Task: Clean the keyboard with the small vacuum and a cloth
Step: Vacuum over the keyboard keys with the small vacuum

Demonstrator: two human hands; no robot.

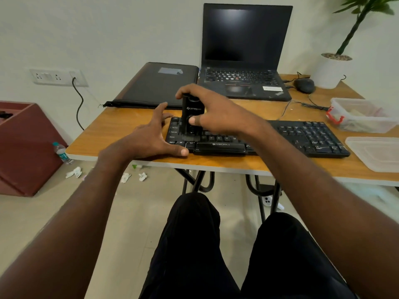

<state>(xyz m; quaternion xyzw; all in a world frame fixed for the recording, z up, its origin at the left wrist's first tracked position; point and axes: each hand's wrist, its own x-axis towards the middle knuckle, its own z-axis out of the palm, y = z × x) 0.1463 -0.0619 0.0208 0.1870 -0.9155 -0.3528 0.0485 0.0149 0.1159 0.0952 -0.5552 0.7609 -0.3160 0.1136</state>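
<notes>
wooden table [121, 128], keyboard [302, 137], laptop [244, 61]

Both bare forearms reach forward from the bottom corners of the view and converge toward the middle. The left hand [151, 134] lies with its fingers spread and nearly straight, the thumb stretched out to the right along the near edge and the fingertips pointing away from the person. The right hand [216, 113] is raised higher, its fingers curled over the top of an upright small black cylindrical handheld vacuum [191, 117] and its thumb pressed against the front of it. The legs, in black trousers, show below.
</notes>
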